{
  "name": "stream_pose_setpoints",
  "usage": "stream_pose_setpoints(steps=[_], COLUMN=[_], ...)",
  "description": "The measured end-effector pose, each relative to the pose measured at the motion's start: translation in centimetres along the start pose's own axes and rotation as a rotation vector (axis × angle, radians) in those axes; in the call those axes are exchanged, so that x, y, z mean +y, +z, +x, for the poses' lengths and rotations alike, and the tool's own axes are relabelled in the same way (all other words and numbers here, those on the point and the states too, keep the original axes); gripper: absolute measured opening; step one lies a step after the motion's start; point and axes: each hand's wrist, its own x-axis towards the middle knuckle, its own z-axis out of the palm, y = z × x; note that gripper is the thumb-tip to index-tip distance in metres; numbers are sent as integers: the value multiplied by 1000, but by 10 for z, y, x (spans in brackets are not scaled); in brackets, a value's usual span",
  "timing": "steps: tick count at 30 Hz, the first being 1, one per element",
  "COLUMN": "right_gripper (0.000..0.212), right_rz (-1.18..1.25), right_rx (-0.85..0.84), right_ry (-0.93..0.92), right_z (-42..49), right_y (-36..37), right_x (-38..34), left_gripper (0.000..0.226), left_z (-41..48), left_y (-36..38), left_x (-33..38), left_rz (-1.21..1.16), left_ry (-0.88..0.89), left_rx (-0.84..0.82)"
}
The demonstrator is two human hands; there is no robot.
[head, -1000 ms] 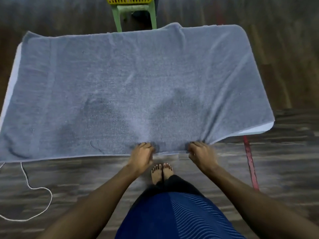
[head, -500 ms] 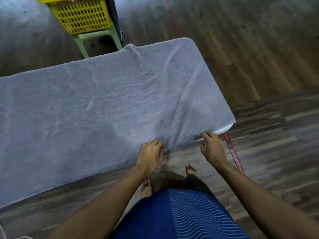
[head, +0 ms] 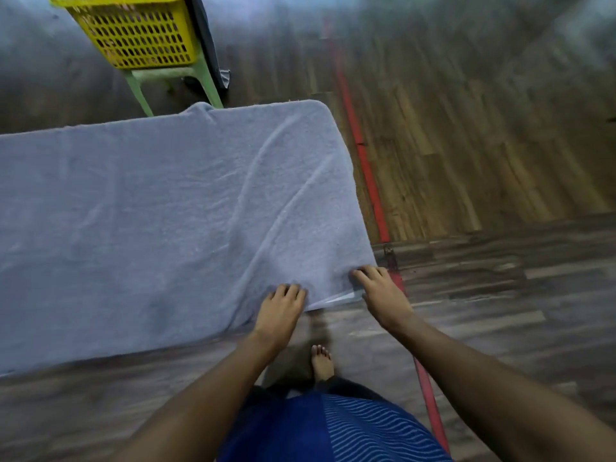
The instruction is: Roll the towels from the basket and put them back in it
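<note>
Towel L end off-frame.

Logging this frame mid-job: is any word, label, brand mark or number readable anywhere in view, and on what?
No readable text anywhere in this view.
grey towel: plain pile, no tag or print showing.
yellow basket: only its lattice of holes, no label visible.
green stool: no marking.
red strip on the wooden floor: plain colour, no lettering.
blue garment: a wavy stripe pattern, no logo.
</note>
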Motion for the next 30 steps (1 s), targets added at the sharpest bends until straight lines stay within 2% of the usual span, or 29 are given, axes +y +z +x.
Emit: stream_pose_setpoints(steps=[3, 7, 11, 14, 19, 23, 27, 30], right_gripper=[47, 37, 15, 15, 20, 23, 14, 14], right_rz=[32, 93, 190, 240, 235, 308, 368, 400], right_rx=[55, 68, 138, 152, 150, 160, 140, 126], right_ry=[-14, -2, 67, 79, 148, 126, 68, -14], right_z=[-4, -10, -29, -48, -53, -29, 12, 44], right_y=[5, 7, 13, 17, 17, 7, 2, 4], right_x=[3, 7, 13, 13, -1, -45, -117, -190], left_gripper=[64, 44, 35, 31, 11, 35, 12, 12], left_z=[-2, -6, -13, -23, -28, -38, -63, -100], left_y=[1, 4, 3, 6, 6, -4, -30, -45], left_x=[2, 6, 18, 24, 17, -9, -60, -115], left_rz=[-11, -138, -221, -280, -440, -454, -477, -470], left_ry=[5, -7, -30, -17, -73, -151, -307, -426], left_rx=[10, -3, 79, 87, 56, 127, 263, 332])
